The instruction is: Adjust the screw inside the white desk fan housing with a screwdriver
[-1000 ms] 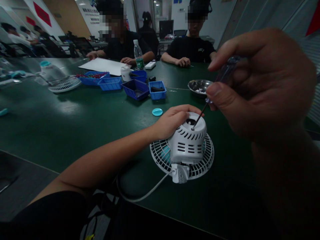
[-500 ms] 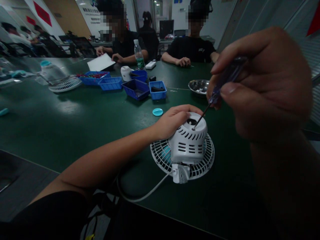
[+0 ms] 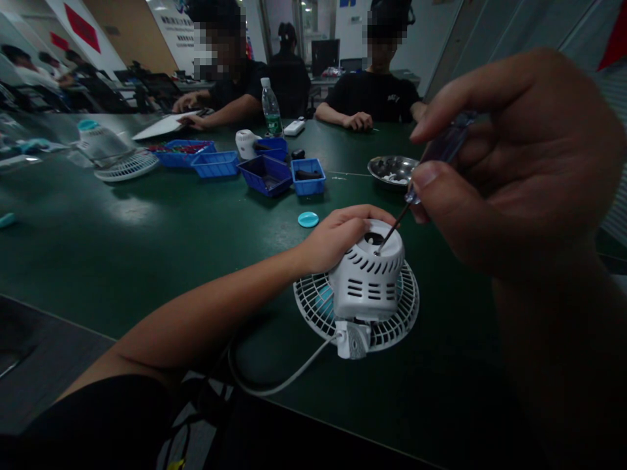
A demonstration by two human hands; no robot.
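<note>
A white electric fan (image 3: pixel 369 281) lies face down on its round grille, its motor housing pointing up. My left hand (image 3: pixel 343 238) is wrapped over the far left side of the housing, gripping it; some fingertips are hidden behind it. In my right hand (image 3: pixel 519 170) is a screwdriver (image 3: pixel 443 143) with a clear purplish handle, pinched between thumb and fingers. Its thin shaft slants down left, and the tip sits at a hole in the top of the housing, beside a dark opening. From the fan's base a white cord (image 3: pixel 298 378) curves off to the left.
A turquoise round cap (image 3: pixel 308 219) lies beyond my left hand. Farther back stand blue bins (image 3: pixel 266 176), a metal bowl (image 3: pixel 392 171) with small white parts, and a water bottle (image 3: pixel 271 108). Another fan (image 3: pixel 125 163) rests at the left. Two people sit across the green table (image 3: pixel 161 241).
My right fingers have shifted on the screwdriver handle, the thumb further down towards the shaft. Across the table, a person has lowered a white panel to the left. The fan stays put.
</note>
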